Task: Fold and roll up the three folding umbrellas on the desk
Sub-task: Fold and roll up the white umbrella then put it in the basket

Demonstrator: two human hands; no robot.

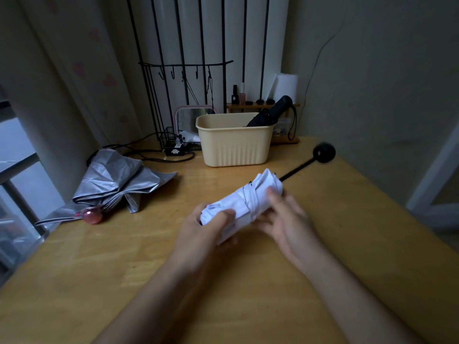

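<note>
Hands meet at the centre of the frame, both on the white umbrella (248, 197), which is held just above the wooden desk (223, 294).

- Left hand (206, 229): wrapped round the lower-left end of the rolled white canopy, thumb pressed across the fabric.
- Right hand (285, 219): grips the upper-right part of the roll, thumb on top and fingers curled beneath; somewhat blurred.
- White umbrella lies aslant from lower left to upper right. Its black shaft (296, 170) sticks out of the far end and ends in a round black knob (324, 152) at the right of the frame.
- Silver umbrella (119, 184): collapsed but loose, canopy spread in crumpled folds on the desk at the left of the frame; its pink handle (92, 216) points toward the near edge.
- Black umbrella (273, 111): rolled tight, standing tilted in the cream plastic basket (233, 147) at upper centre, top end leaning right over the rim.
- Pink-framed mirror (188, 120) stands behind the basket's left corner; black cables (139, 155) trail across the desk between the basket and the silver umbrella.
</note>
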